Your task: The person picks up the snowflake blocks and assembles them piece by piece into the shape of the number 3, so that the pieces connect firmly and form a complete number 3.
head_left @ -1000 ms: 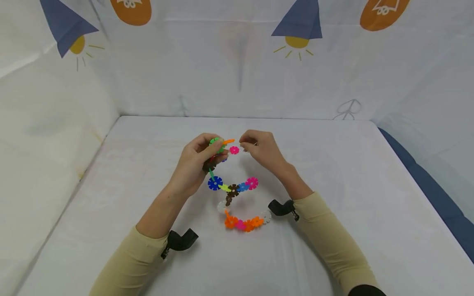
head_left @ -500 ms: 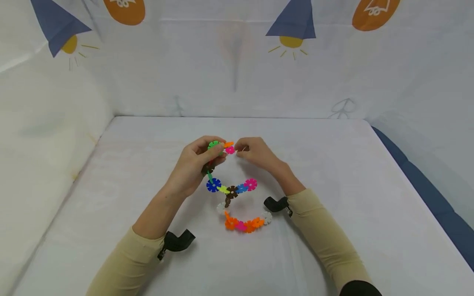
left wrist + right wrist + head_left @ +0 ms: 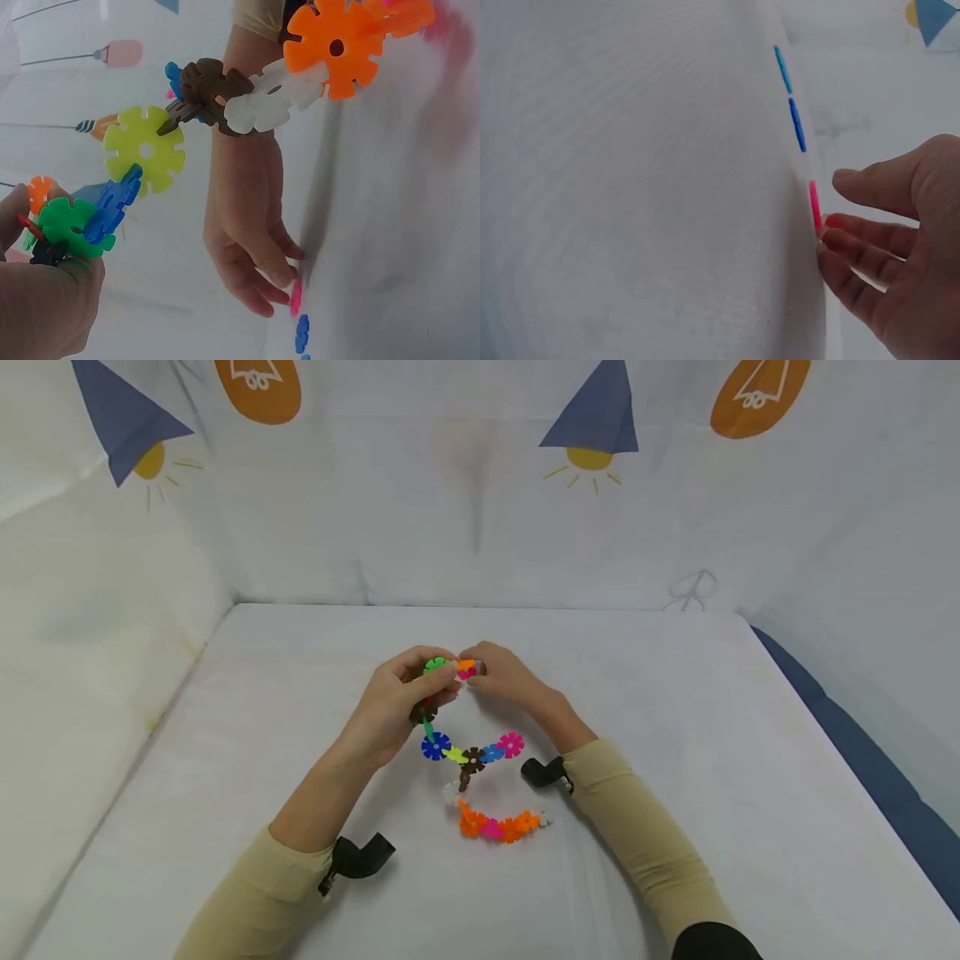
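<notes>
My left hand (image 3: 386, 706) pinches the upper part of a chain of interlocking plastic flower discs (image 3: 472, 760), near its green disc (image 3: 73, 227). The chain bends downward through dark blue, yellow, brown and white discs to an orange and pink stretch. An orange disc (image 3: 40, 193) shows beyond the left fingers. Just right of the left fingertips in the head view is my right hand (image 3: 506, 677). In the right wrist view its fingertips touch a loose pink disc (image 3: 815, 206) on the table, with the thumb held apart from it.
A dark blue disc (image 3: 798, 125) and a light blue disc (image 3: 783, 70) lie in line with the pink one on the white tabletop (image 3: 675, 735). White fabric walls (image 3: 420, 510) with lamp prints surround the table. A dark blue cushioned shape (image 3: 847, 743) is at the right.
My right hand has moved left and slightly down in the head view, reaching the loose pink disc. My left hand keeps hold of the chain with little movement.
</notes>
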{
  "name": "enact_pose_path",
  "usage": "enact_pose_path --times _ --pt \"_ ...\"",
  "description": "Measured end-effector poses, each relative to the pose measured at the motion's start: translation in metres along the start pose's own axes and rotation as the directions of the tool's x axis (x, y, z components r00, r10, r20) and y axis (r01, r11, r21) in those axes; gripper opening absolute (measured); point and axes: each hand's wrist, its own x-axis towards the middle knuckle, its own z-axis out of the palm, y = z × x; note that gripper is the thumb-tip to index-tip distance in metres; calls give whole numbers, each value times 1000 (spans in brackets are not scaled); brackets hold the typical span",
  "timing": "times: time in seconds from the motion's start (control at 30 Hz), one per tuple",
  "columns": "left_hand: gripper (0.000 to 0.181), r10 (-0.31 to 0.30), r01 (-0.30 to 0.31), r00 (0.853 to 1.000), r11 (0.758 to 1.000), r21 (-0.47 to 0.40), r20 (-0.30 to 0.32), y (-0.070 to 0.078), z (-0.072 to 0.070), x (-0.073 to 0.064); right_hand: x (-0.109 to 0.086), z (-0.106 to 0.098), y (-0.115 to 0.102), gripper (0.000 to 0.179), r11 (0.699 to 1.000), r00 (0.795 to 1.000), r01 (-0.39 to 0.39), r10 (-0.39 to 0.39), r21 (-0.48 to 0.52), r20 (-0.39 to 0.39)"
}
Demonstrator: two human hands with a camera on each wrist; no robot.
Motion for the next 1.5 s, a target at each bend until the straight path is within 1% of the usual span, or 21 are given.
enact_pose_path --times 0.13,0.27,0.37,0.5,0.6,0.67,0.73,0.87,0.93,1.07,1.17,1.3,1.5 --pt "18 -7 7 1000 1000 -5 7 -3 0 -1 1 6 0 33 997 1000 18 -17 -79 10" --pt "18 5 -5 1000 1000 8 6 -3 0 -1 2 6 -3 25 992 1000 28 -27 -124 13" --pt "17 6 -6 1000 1000 5 10 -1 0 0 2 4 -6 20 990 999 4 2 -140 49" --pt "16 5 -5 1000 1000 2 16 1 0 -1 -2 1 -9 19 989 992 -52 67 -142 103" --pt "16 0 0 1000 1000 8 10 1 1 -2 -7 -2 -9 15 987 987 -75 94 -141 130" --pt "17 -4 3 1000 1000 18 7 1 1 -3 -10 -3 -9 13 988 986 -80 98 -134 138" --pt "17 -4 3 1000 1000 28 8 1 1 -3 -13 -4 -8 17 988 986 -80 98 -132 136" --pt "17 4 -4 1000 1000 25 17 0 1 -3 -15 -2 -10 37 991 987 -84 96 -100 127" --pt "16 10 -10 1000 1000 19 22 0 1 -3 -16 -1 -13 44 994 985 -79 90 -81 145" --pt "16 21 -21 999 1000 15 24 -1 0 -2 -16 5 -21 54 997 980 -24 39 -78 196" --pt "16 25 -25 999 999 19 26 -2 0 -1 -16 8 -25 47 993 980 17 6 -115 199" --pt "16 24 -24 999 1000 18 23 -2 0 -1 -17 11 -26 30 991 983 34 -11 -127 181" --pt "17 27 -28 999 999 32 21 -1 -2 -2 -14 14 -27 21 995 980 35 -16 -92 199"
